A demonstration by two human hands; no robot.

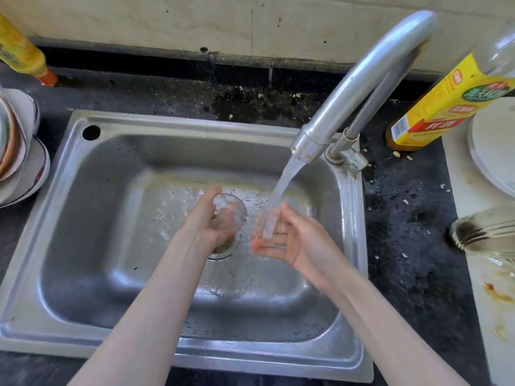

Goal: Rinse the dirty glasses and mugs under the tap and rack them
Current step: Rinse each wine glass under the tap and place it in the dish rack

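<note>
My left hand (207,218) grips the glass (230,215) over the sink's (195,129) middle, mouth tilted toward the stream (281,190) just beside it, where my right hand (289,238) lies open.

drain (223,250) half hidden behind left hand (207,221), bowls (19,154) cut off at left edge

Single head view, steeply down, close over sink (195,355).
</note>
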